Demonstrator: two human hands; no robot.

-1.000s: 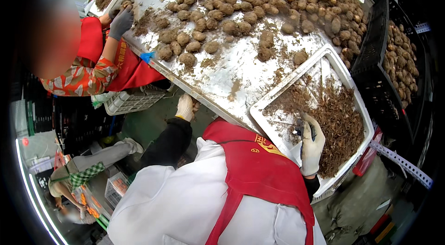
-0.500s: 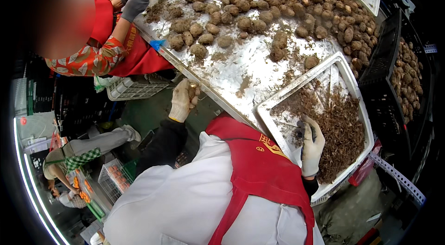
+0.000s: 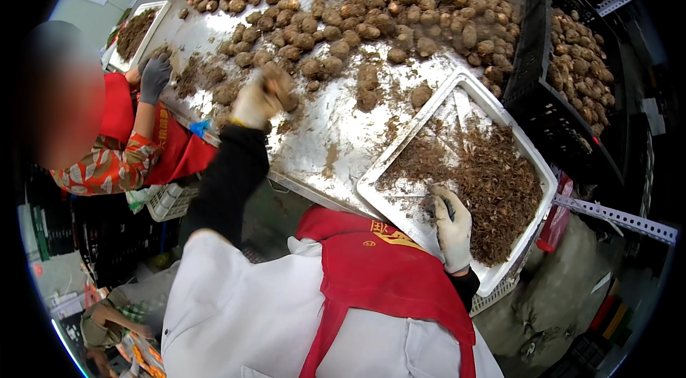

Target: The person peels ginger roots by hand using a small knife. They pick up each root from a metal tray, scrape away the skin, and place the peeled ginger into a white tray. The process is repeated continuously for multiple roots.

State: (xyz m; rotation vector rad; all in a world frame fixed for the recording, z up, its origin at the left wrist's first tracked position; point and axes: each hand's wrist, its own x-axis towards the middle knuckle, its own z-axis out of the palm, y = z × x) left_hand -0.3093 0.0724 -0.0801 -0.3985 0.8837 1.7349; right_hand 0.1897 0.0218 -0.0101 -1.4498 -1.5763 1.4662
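My left hand [image 3: 256,101], in a dirty whitish glove, reaches over the metal table beside the heap of brown, hairy taro [image 3: 343,21]. It is smeared by motion, but its fingers look closed round a brown taro [image 3: 279,85]. My right hand [image 3: 453,229], gloved too, is over the near side of a white tray [image 3: 468,78] of brown root scrapings [image 3: 500,199]. Its fingers are curled, with something small and dark between them that I cannot make out. A few loose taro [image 3: 367,86] lie between my hands on the table.
At the left, a co-worker in a red apron has grey-gloved hands [image 3: 155,78] at the table's edge. A black crate [image 3: 532,85] of taro stands tilted at the right. More trays of scrapings [image 3: 136,35] sit at the far corners. A perforated metal bar [image 3: 622,219] juts out at the right.
My left hand has moved from the table's near edge up and forward over the table, toward the taro heap. The right hand stays over the tray. The whole view has shifted.
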